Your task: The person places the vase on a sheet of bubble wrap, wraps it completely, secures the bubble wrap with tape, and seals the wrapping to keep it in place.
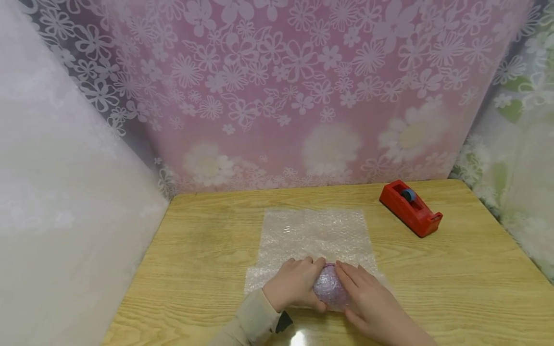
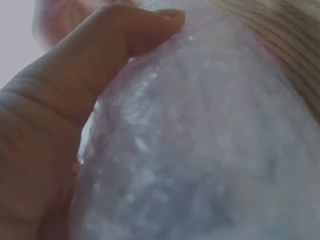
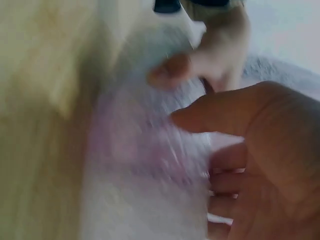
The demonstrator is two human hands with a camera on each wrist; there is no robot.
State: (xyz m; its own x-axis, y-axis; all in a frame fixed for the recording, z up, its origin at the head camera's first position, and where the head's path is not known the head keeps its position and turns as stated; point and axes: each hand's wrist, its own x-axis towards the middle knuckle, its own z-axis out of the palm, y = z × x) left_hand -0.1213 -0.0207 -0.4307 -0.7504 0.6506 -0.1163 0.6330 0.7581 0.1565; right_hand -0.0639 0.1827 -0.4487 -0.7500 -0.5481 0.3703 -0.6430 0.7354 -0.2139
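A rounded lilac object under bubble wrap lies near the table's front, between both hands. What it is beneath the film cannot be made out. On its left side my left hand grips it, thumb toward the front and fingers over the far side; the left wrist view shows the thumb along the wrap. The right hand holds the opposite side, its thumb on the film in the blurred right wrist view. Behind them, a bubble wrap sheet spreads flat toward the back.
A red tape dispenser with a blue-cored roll stands at the back right of the wooden table. A pink flowered curtain hangs along the far edge, with pale sheets at both sides.
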